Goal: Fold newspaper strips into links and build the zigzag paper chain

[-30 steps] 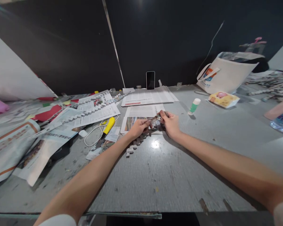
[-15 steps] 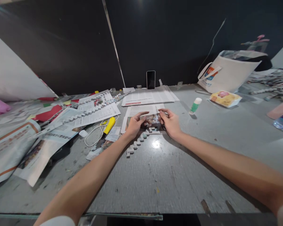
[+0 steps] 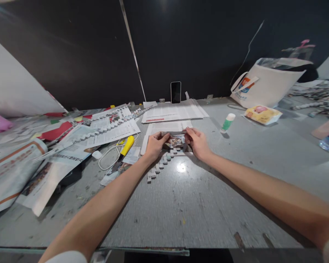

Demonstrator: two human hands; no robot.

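Paper piece [image 3: 177, 141], held by left hand [image 3: 154, 144] and right hand [image 3: 199, 144], zigzag chain [image 3: 161, 166] nearby

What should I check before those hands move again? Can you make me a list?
1. Left hand at the paper's left end: ok.
2. Right hand at its right end: ok. How firmly either hand grips: cannot tell.
3. Chain lying on the table: ok. Whether its far end joins the paper: cannot tell.
4. Yellow tool apart from the fingers: ok, it lies left of the left hand.
5. Glue stick standing: ok, right of the right hand.
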